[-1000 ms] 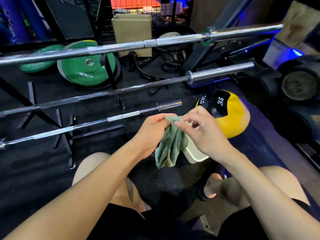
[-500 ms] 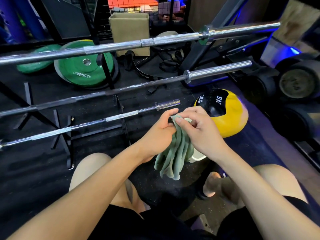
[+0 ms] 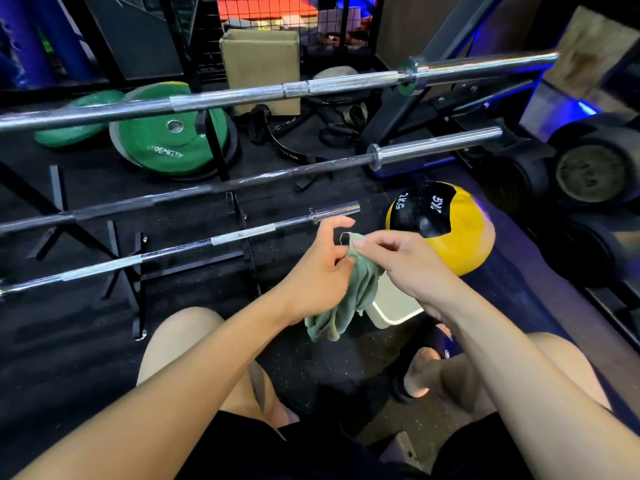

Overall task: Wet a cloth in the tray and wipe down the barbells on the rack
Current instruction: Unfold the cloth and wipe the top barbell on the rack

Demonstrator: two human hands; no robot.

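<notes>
Black rubber gym flooring (image 3: 69, 327) spread under a low rack (image 3: 138, 271) carrying three barbells: the nearest barbell (image 3: 173, 252), a dark middle barbell (image 3: 242, 181) and a chrome top barbell (image 3: 277, 91). Just in front of the nearest bar's end, the green cloth (image 3: 349, 296) hung bunched between both hands. The right hand (image 3: 405, 265) pinched its top edge between thumb and fingertips; the left hand (image 3: 322, 275) gripped the folds lower down with its forefinger lifted free. Below the cloth, partly hidden by it, sat the white tray (image 3: 391, 306) on the floor; whether it held water could not be told. Judging by this, the cloth was being gathered for wiping, and a compact pad wrapped round the bar would serve best. A yellow medicine ball (image 3: 464, 244) lay just beside the tray, crowding the right side, with green plates (image 3: 173, 147) and dark dumbbells (image 3: 588, 171) well behind
</notes>
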